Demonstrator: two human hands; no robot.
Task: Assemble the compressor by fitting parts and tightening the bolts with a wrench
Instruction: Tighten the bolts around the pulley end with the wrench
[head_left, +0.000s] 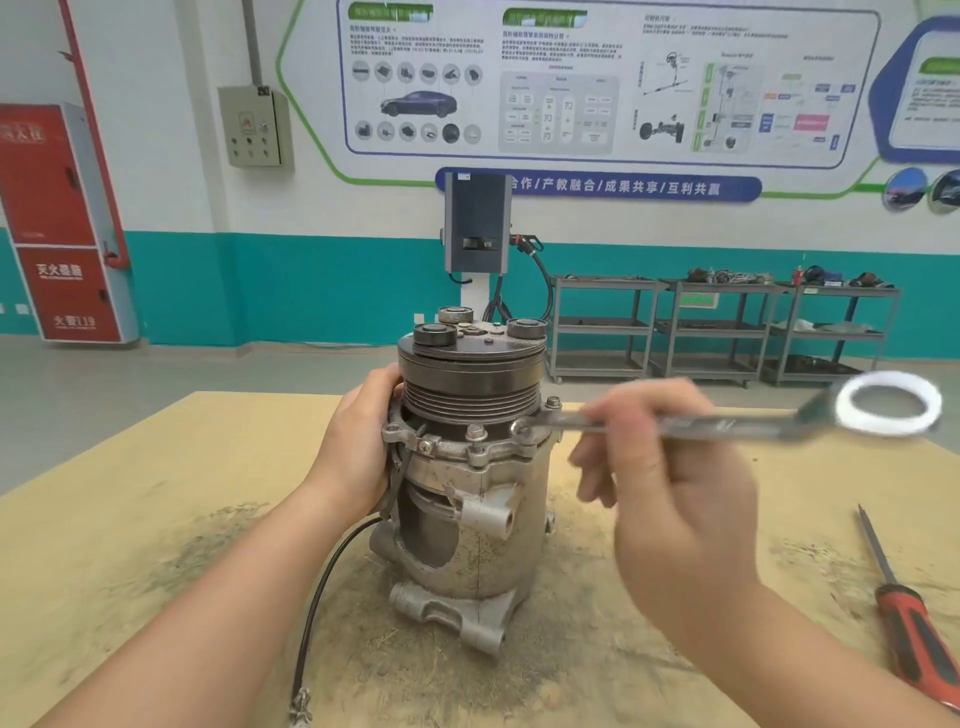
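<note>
Well behind the counter (156, 493): three grey shelf carts (722, 332) along a teal-and-white wall, loose parts piled on the tops of the two on the right. Mounted on a post at mid-wall, a grey box (477, 223) with black cables hanging from it. Far left, a red cabinet (57, 223); above and right of it, a beige switch box (254, 127). Across the upper wall, a large printed board (597, 83) with car diagrams.

On the counter, tan and smudged with dark grime, a red-and-black screwdriver (904, 618) at the right edge, tip pointing away, well apart from everything else. A black cable (322, 587) curving from the left side of the compressor toward the near edge, frayed at its end.

Standing upright at the counter's middle: the compressor (472, 493), grooved pulley on top, silver housing below, bolts (475, 434) sticking up around the flange.

Left hand (358, 447) curled against the compressor's left side at flange level, fingers wrapped behind the pulley, thumb out of sight. Right hand (670, 478) blurred, fingers closed round the middle of a wrench (701, 423). Wrench lying roughly level, its near end sitting at a bolt on the right of the flange, whether seated on the bolt head too blurred to tell. Far end of the wrench carrying a white ring (888, 402), out past the right hand.
</note>
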